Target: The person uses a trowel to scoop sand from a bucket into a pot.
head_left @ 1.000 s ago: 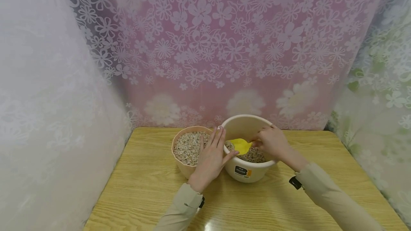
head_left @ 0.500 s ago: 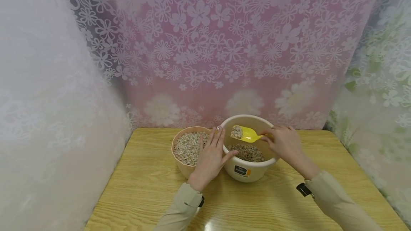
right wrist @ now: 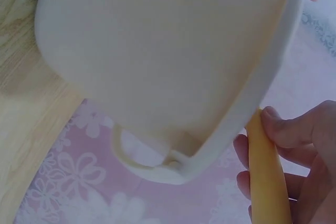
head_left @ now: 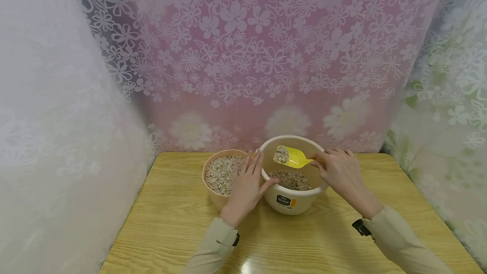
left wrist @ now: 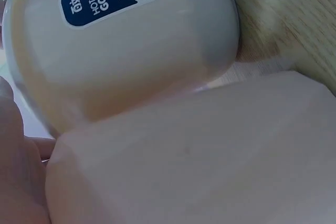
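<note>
My right hand (head_left: 341, 170) grips the handle of a yellow scoop (head_left: 298, 158) above the inside of a cream plastic bucket (head_left: 306, 204). Pale mixed grains (head_left: 281, 154) lie at the scoop's tip. Darker grain (head_left: 292, 180) covers the bucket's bottom. Left of the bucket stands a peach, scalloped bowl (head_left: 215, 198), filled high with light grain (head_left: 222, 173). My left hand (head_left: 244, 186) lies with fairly straight fingers across the adjoining rims of both vessels. In the right wrist view, fingers and thumb wrap the scoop's yellow handle (right wrist: 266, 177).
Both vessels stand close together near the back of a wooden table (head_left: 171, 215). A floral curtain (head_left: 236, 75) hangs right behind it, and pale sheets (head_left: 76, 138) flank both sides. A loop handle (right wrist: 136, 163) juts from the bucket in the right wrist view.
The right hand has raised the scoop from low in the bucket, bringing grain up on its tip, and moved slightly right. Over the last half second it barely moves. The left hand stays put.
</note>
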`<state>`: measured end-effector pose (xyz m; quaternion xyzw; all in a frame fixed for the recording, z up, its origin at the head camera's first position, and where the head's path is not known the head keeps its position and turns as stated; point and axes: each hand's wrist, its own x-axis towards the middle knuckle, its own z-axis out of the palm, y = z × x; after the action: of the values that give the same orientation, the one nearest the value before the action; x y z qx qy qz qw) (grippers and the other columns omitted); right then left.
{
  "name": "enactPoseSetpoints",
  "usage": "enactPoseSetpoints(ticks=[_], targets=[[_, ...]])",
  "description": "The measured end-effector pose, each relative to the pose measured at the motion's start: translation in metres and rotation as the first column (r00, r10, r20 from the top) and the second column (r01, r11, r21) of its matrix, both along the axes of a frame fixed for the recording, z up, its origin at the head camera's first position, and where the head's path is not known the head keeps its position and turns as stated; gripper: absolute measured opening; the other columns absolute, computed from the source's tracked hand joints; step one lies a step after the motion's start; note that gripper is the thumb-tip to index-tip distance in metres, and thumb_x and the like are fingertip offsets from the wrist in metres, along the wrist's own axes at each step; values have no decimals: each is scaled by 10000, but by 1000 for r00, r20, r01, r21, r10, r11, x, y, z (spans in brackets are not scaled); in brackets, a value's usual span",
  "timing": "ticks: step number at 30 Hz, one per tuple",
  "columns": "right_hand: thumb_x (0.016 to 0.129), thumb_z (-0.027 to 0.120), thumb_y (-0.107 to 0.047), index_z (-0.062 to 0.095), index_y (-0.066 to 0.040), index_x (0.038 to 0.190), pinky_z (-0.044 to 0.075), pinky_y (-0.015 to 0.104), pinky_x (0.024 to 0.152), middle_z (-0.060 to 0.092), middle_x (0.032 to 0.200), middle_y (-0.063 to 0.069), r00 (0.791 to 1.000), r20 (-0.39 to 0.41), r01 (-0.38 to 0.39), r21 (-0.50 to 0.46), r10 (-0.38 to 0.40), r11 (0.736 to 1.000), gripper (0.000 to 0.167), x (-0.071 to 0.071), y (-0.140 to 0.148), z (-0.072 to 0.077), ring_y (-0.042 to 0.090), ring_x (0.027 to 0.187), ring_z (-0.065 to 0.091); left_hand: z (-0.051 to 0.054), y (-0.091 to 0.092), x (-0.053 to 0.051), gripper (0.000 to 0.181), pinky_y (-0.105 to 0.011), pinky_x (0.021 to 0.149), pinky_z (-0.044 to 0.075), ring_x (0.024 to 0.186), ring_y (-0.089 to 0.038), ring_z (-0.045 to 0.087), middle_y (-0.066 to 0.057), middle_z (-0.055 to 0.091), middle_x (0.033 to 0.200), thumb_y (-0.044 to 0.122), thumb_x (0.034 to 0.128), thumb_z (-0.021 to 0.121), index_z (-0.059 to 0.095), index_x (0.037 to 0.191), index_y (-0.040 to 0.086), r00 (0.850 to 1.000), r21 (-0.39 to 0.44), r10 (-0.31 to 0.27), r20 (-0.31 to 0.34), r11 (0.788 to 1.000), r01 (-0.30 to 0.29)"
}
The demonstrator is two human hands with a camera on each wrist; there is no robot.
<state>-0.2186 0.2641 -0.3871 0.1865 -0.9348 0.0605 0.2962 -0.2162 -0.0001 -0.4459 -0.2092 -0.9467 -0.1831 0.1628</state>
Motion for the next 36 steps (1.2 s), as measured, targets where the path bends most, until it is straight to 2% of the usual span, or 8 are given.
enactPoseSetpoints(ticks=[5, 10, 15, 20, 24, 29, 33, 36], targets=[[852, 813, -213, 807, -177, 967, 355, 374, 606, 709, 739, 50, 999, -52, -8, -2, 8, 1000, 120, 4, -3, 3, 285, 724, 616, 3, -19, 1, 883, -635, 1221, 118, 1571, -244, 69, -30, 200, 1685, 674, 979, 417, 192, 1637, 129, 999, 26, 31, -7, 999, -31], [859, 806, -216, 802, -173, 957, 380, 394, 614, 710, 754, 55, 997, -73, -8, 3, 8, 1000, 107, 6, -9, 8, 292, 745, 621, 5, -49, 2, 859, -640, 1220, 85, 1564, -281, 113, -60, 244, 1670, 552, 979, 569, 220, 1628, 109, 996, 71, 84, -30, 994, -82], [905, 767, -238, 790, -168, 981, 484, 505, 774, 729, 828, 51, 1000, -21, -14, 4, 14, 1000, 106, 9, -26, 19, 333, 864, 663, -1, -80, 7, 869, -652, 1216, 50, 1557, -311, 142, -96, 296, 1652, 537, 967, 601, 230, 1626, 110, 990, 118, 142, -15, 983, -139], [922, 753, -256, 782, -162, 1007, 489, 541, 876, 761, 930, 30, 999, 42, -31, 14, 30, 999, 130, 10, -49, 27, 335, 953, 670, -8, -102, 10, 856, -678, 1204, 65, 1552, -330, 156, -122, 329, 1636, 535, 970, 599, 255, 1618, 93, 981, 128, 193, -5, 973, -190], [905, 777, -264, 781, -159, 980, 509, 522, 868, 758, 936, 28, 998, 36, -56, 54, 54, 997, 129, 6, -70, 29, 311, 943, 677, -14, -114, 12, 852, -672, 1208, 44, 1557, -324, 137, -108, 294, 1650, 547, 973, 587, 275, 1609, 75, 977, 116, 215, 18, 970, -215], [898, 783, -258, 784, -162, 949, 523, 471, 857, 747, 873, 13, 996, 47, -78, 105, 73, 991, 108, 1, -96, 29, 273, 896, 678, -21, -119, 12, 847, -677, 1203, 47, 1555, -337, 131, -121, 284, 1648, 557, 989, 553, 255, 1610, 62, 976, 88, 215, 40, 972, -218], [887, 795, -275, 760, -143, 876, 501, 403, 745, 677, 728, -3, 995, 55, -95, 167, 87, 981, 137, -4, -116, 29, 226, 745, 629, -25, -120, 12, 835, -666, 1208, 31, 1559, -317, 114, -119, 280, 1651, 547, 999, 545, 233, 1616, 78, 975, 101, 217, 47, 970, -221], [878, 802, -292, 738, -144, 813, 457, 357, 668, 586, 633, -27, 993, 92, -89, 233, 69, 968, 174, -7, -130, 31, 195, 656, 562, -26, -121, 12, 832, -662, 1210, 20, 1562, -299, 105, -117, 283, 1651, 545, 998, 550, 230, 1618, 90, 974, 124, 220, 51, 966, -225]])
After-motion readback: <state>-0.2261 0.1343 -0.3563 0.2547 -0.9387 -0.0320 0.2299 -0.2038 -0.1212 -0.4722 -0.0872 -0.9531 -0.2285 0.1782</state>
